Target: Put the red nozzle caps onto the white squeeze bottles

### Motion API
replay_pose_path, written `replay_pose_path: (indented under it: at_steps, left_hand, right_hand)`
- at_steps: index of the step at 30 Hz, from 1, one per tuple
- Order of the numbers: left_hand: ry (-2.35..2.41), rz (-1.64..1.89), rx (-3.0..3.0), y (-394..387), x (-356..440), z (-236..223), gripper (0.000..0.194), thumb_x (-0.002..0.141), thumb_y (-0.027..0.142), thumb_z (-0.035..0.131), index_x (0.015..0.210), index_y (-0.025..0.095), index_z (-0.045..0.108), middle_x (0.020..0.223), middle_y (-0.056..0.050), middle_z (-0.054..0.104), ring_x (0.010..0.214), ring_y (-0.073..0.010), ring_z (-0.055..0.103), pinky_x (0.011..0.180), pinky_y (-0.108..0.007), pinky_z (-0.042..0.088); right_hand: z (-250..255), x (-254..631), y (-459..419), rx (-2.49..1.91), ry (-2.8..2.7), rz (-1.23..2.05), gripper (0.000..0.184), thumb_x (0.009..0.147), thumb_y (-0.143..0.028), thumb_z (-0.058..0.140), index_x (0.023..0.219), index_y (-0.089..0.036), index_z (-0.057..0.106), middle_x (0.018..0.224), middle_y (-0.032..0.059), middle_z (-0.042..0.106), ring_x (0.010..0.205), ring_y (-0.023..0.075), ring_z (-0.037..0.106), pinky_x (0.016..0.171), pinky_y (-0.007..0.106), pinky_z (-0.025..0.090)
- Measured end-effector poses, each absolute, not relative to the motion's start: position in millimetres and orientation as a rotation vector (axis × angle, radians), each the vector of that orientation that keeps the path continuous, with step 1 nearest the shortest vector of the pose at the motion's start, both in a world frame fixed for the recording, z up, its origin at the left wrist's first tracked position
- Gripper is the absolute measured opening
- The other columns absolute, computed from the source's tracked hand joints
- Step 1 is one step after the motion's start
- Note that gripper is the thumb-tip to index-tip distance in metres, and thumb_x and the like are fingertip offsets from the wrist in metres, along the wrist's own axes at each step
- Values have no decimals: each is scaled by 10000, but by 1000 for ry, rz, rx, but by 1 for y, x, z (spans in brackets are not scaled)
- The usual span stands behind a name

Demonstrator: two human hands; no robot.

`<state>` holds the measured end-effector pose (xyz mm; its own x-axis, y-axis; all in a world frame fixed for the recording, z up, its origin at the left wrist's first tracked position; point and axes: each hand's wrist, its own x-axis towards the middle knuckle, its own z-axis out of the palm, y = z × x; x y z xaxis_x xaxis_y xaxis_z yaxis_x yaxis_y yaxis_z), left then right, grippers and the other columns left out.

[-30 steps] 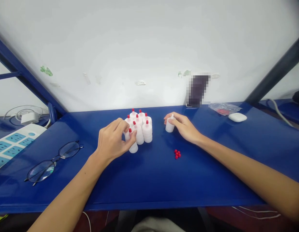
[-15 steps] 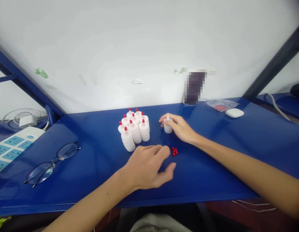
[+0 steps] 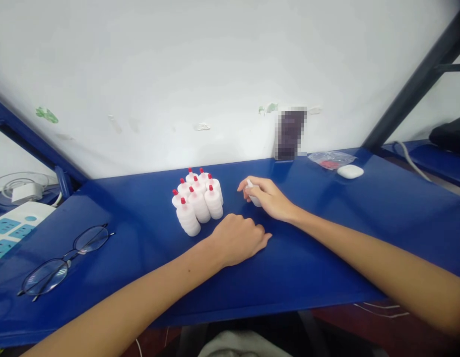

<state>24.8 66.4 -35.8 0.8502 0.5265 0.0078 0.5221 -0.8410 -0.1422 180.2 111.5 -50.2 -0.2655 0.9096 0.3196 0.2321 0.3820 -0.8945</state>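
Observation:
My right hand [image 3: 269, 196] is closed around a small white squeeze bottle [image 3: 255, 197] with a bare pointed nozzle, tilted a little to the left. Fingers and thumb cover part of its body. My left hand [image 3: 239, 240] rests low over the blue table, its back turned up and its fingers curled in. It covers the spot of the little red caps, so none of the loose ones show, and what its fingertips hold is hidden. Left of both hands stands a tight group of several white bottles [image 3: 200, 203], each with a red cap on its nozzle.
Eyeglasses [image 3: 70, 255] lie at the left of the blue table [image 3: 140, 213], near a power strip [image 3: 21, 228]. Against the wall leans a pixelated dark phone-like object [image 3: 290, 135]. A clear plastic bag [image 3: 331, 159] with red bits and a white case [image 3: 350, 171] lie at the right.
My left hand has moved down over the loose red caps and its fingers have closed, hiding them. The bottle in my right hand has tipped slightly. The whole view has shifted a little.

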Motion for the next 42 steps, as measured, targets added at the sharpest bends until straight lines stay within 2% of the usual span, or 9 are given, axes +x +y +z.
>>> replay_pose_path:
  at_steps: [3,7,11,14,20,26,35,39,42]
  left_hand:
    - [-617,-37,-2960,70,3,-38,402,1003,356,441,714,155,635,637,-29,647,558,-197,640,486,-281,362]
    - [-470,-451,-3092,67,-21,-44,409,1004,298,428,633,163,536,550,15,550,469,-117,511,473,-269,321]
    - [-454,-935,-3028,60,-31,-43,422,1002,236,403,586,178,437,506,39,453,443,-85,390,449,-260,288]
    - [-451,-1117,-2829,61,-33,-37,392,979,202,453,590,183,413,501,50,444,441,-80,362,450,-258,285]
    - [-367,-1100,-2664,64,-31,-33,376,962,194,485,593,183,417,499,52,464,446,-80,418,452,-247,311]
    - [-276,-992,-2683,65,-29,-41,377,993,244,397,624,181,446,529,37,460,438,-94,432,439,-256,323]
    - [-346,-880,-2643,63,-29,-39,361,990,226,394,639,173,465,531,36,469,446,-93,460,441,-249,332]
    - [-352,-888,-2630,63,-28,-39,381,1003,232,372,641,173,474,538,29,490,450,-102,472,431,-264,338]
    - [-375,-884,-2644,64,-29,-39,382,1007,227,379,646,166,486,552,24,513,459,-99,486,445,-261,340]
  right_hand:
    - [-47,181,105,-1022,-1975,755,178,835,-191,446,885,-185,617,712,-20,573,639,128,506,627,259,377]
    - [-37,182,94,-953,-2369,537,96,794,-164,472,740,-187,548,710,-19,559,644,127,459,652,269,333]
    - [-30,179,83,-751,-2481,722,220,886,-288,424,688,-193,444,645,-31,455,589,115,385,608,267,297]
    - [-27,177,78,-657,-2480,895,357,953,-402,363,671,-190,414,623,-39,396,569,104,359,586,264,282]
    - [-24,171,70,-613,-2486,924,444,979,-462,317,674,-175,465,703,-3,498,630,114,425,623,273,316]
    - [-24,165,62,-710,-2548,915,490,943,-503,414,575,-180,388,523,-47,390,494,77,308,522,258,259]
    - [-21,162,61,-780,-2568,917,385,835,-312,480,528,-183,287,486,-57,288,474,72,244,503,258,230]
    - [-21,160,59,-837,-2575,890,362,775,-281,492,519,-183,255,488,-59,231,470,71,211,488,257,208]
    - [-23,162,62,-844,-2576,816,330,792,-301,499,540,-181,324,502,-55,320,477,71,249,500,253,223]
